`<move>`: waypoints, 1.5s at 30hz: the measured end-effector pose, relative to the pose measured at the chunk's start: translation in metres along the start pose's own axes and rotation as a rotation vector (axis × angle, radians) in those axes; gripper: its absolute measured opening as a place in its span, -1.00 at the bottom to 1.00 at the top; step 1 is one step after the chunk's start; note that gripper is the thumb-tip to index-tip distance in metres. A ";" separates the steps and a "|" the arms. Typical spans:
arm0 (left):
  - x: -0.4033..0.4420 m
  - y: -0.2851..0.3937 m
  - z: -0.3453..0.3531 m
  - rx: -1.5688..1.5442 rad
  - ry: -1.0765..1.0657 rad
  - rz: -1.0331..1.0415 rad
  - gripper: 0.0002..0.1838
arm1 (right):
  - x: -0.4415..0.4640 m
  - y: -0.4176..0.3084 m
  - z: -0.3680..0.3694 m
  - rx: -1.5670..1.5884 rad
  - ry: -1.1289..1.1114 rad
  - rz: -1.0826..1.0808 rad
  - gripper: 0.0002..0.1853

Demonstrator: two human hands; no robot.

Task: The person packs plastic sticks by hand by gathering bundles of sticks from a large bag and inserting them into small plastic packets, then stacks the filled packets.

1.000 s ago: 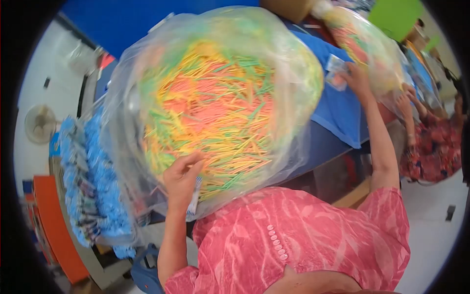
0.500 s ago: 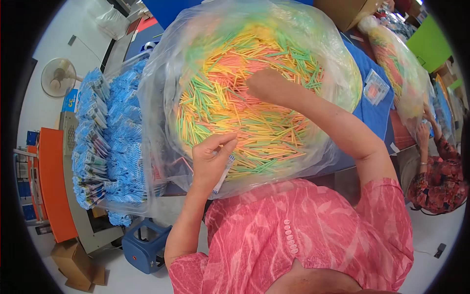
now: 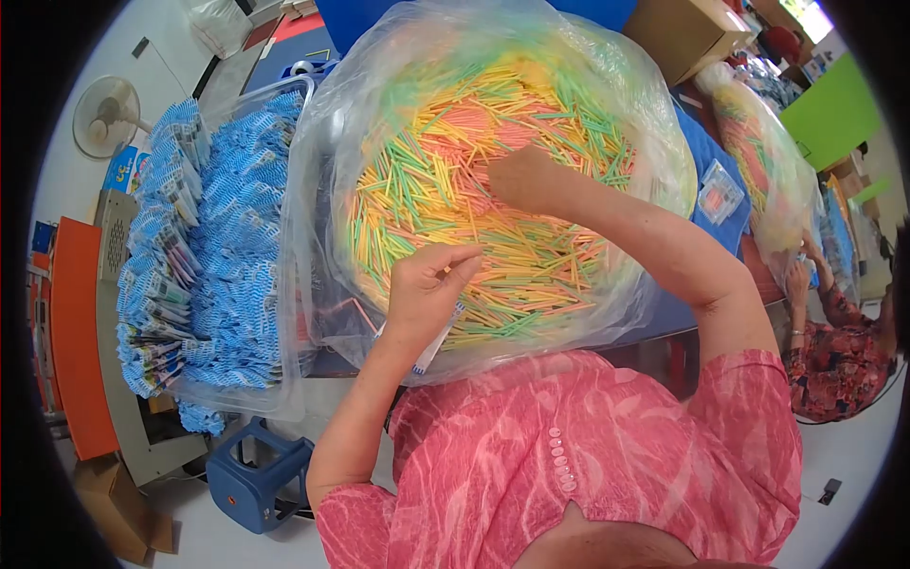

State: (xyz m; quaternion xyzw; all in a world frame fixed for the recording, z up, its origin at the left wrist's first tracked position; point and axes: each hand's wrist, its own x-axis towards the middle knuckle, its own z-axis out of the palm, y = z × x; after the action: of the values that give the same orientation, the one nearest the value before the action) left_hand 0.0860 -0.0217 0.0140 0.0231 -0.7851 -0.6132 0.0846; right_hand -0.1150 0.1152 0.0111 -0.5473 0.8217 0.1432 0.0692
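A large clear plastic bag [image 3: 664, 123] stands wide open in front of me, filled with thin pink, yellow and green sticks [image 3: 531, 251]. My right hand [image 3: 526, 180] reaches down onto the sticks near the middle; its fingertips are hidden beneath it. Over the near left part of the pile is my left hand [image 3: 427, 289], closed, with thumb and forefinger brought together. A slim white packet with blue edges [image 3: 436, 343] sticks out below its palm, partly covered by the hand. Whether the fingertips also pinch a stick I cannot tell.
Left of the bag, a clear plastic bin [image 3: 301, 114] holds many blue-and-white packets [image 3: 242, 218]. A blue stool [image 3: 251, 479] is on the floor. At right lie a blue cloth [image 3: 697, 156] and another bag of sticks [image 3: 758, 142], beside another person's hands [image 3: 801, 275].
My left hand has shifted slightly right over the sticks, still with the packet. The right hand stays on the pile. The whole view has turned a little.
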 end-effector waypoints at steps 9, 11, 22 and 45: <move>0.046 0.017 0.007 0.656 0.123 0.514 -0.66 | -0.030 0.044 -0.012 0.223 -0.047 -0.126 -0.81; 0.064 0.026 0.022 0.913 0.214 0.755 -0.48 | -0.040 0.045 -0.015 0.534 0.013 -0.148 -0.81; 0.080 0.022 0.057 0.658 -0.246 0.172 -0.64 | -0.085 0.021 -0.054 1.173 -0.181 0.028 -0.69; 0.043 0.019 0.056 -0.590 -0.203 -0.457 -0.76 | -0.095 -0.024 -0.029 0.895 0.727 -0.212 -0.46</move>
State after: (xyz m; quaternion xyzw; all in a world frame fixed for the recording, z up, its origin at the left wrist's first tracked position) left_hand 0.0355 0.0303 0.0239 0.1112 -0.5538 -0.8150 -0.1295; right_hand -0.0543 0.1807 0.0601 -0.5579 0.7140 -0.4224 0.0214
